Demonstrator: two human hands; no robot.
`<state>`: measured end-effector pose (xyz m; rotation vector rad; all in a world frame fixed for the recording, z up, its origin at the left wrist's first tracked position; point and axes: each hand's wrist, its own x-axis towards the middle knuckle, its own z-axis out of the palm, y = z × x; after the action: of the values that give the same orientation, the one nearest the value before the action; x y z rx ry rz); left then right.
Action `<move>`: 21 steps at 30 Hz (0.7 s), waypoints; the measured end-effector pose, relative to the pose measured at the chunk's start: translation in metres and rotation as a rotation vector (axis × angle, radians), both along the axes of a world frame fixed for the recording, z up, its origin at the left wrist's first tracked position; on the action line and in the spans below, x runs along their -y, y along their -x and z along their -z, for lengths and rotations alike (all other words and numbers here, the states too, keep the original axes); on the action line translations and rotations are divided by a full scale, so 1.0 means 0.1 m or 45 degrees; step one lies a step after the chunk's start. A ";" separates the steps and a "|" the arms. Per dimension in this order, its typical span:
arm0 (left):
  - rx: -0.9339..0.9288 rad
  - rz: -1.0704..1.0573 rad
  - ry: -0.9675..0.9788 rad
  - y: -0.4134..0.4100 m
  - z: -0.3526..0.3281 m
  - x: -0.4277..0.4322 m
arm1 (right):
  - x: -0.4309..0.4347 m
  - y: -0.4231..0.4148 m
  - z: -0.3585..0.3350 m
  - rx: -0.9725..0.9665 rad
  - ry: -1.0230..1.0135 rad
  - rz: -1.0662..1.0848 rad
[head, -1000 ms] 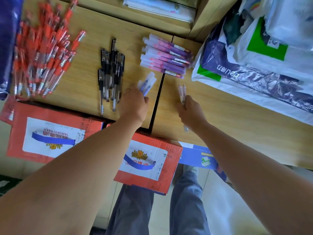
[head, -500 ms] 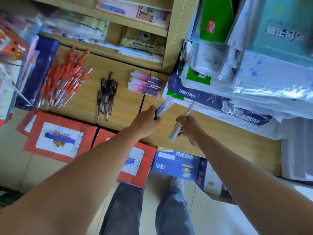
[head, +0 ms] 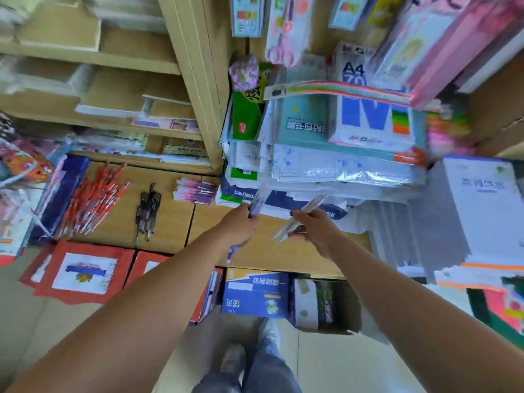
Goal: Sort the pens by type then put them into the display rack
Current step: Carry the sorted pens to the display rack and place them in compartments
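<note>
The purple pens (head: 256,204) sit bunched in my left hand (head: 239,226), fingers curled round them; the pale pens (head: 302,215) are gripped in my right hand (head: 316,229), both raised over the counter (head: 283,258). I'd hold each bunch apart, tips level, clear of the pink pile (head: 195,191).

Red cartons (head: 82,275) beside blue box (head: 255,295) under counter (head: 175,222); A4 ream (head: 368,112) atop blurred stack (head: 340,171), probably paper.
</note>
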<state>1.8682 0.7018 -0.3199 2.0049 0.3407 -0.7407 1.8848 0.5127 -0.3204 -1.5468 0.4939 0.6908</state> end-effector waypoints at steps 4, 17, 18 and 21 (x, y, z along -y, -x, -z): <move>-0.004 0.120 0.007 0.10 -0.25 0.35 | 0.32 0.23 -0.26 0.106 0.015 0.085; 0.054 0.566 -0.030 0.41 -0.91 2.11 | 1.98 1.09 -0.82 0.254 0.123 0.567; 0.075 0.585 -0.019 0.43 -0.95 2.33 | 2.20 1.12 -0.85 0.263 0.133 0.595; 0.178 0.617 -0.025 0.48 -1.03 3.04 | 2.88 1.20 -0.92 0.289 0.175 0.626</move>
<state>1.8200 0.3977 -0.2172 2.1690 -0.2320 -0.8846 1.7644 0.2250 -0.2287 -1.5262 0.7261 0.1039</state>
